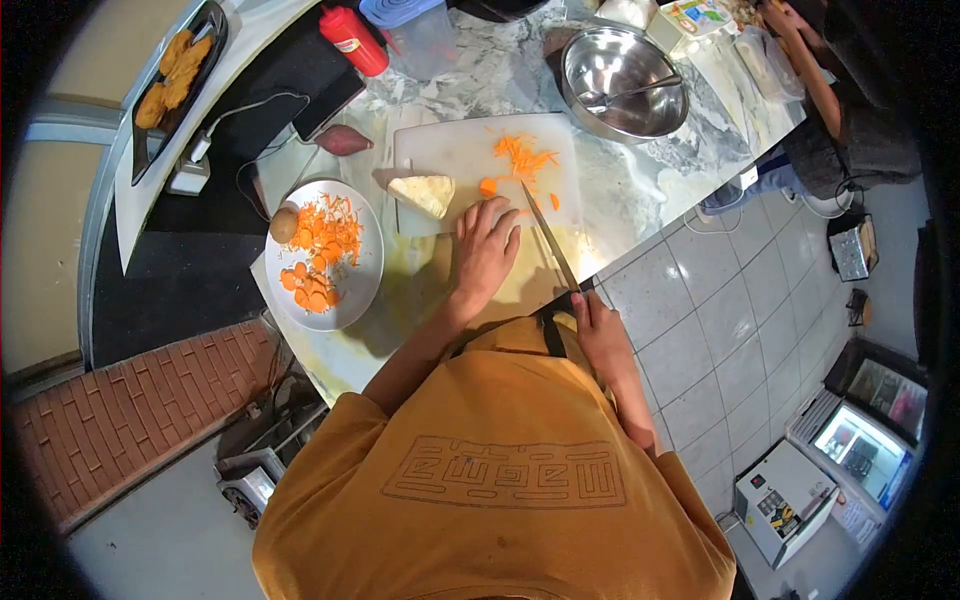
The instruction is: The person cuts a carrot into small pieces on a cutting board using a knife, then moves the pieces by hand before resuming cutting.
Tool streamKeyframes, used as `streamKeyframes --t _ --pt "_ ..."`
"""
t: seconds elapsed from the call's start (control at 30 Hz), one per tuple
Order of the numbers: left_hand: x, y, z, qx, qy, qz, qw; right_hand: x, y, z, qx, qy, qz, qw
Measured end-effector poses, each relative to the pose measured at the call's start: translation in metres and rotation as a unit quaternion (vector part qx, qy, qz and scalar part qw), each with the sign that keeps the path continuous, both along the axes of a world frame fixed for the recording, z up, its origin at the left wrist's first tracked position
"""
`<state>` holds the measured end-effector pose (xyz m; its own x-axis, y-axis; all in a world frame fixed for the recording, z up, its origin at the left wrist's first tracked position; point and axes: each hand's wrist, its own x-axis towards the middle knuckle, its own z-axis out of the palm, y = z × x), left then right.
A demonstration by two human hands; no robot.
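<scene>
My right hand (601, 335) grips the handle of a long kitchen knife (553, 240), its tip lying on the white cutting board (455, 145). On the board's near side rests my left hand (485, 248), fingers spread and holding nothing. Just beyond its fingertips is a small carrot piece (488, 187), beside the knife tip. Carrot strips (525, 155) are heaped farther back on the board. A pale cabbage wedge (422, 195) sits left of my left hand. Farther left, a white plate (348, 316) carries carrot slices (316, 288), shredded carrot (337, 222) and a brown round vegetable (284, 225).
A steel bowl (610, 72) with a utensil stands at back right. Behind the board are a red squeeze bottle (353, 41), a blue-lidded container (415, 40) and a purplish root vegetable (343, 140). Another person's arm (812, 80) shows at far right, near tubs.
</scene>
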<state>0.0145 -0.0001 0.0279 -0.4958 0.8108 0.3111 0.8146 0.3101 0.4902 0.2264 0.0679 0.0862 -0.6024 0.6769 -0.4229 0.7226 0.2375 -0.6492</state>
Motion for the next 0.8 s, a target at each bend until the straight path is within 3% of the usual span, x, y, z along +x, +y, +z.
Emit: streamKeyframes --t 0.3,0.53,0.8 --pt "0.008 -0.009 -0.002 -0.003 -0.031 0.006 0.999 -0.016 0.003 -0.011 0.011 0.007 0.031 0.999" --pt "0.001 -0.016 -0.018 0.011 0.007 -0.007 1.0 -0.012 0.0 -0.021 0.044 0.003 0.029 0.999" --pt "0.001 -0.017 -0.022 0.025 0.007 -0.019 0.999 -0.009 -0.008 -0.023 0.011 0.004 0.025 1.0"
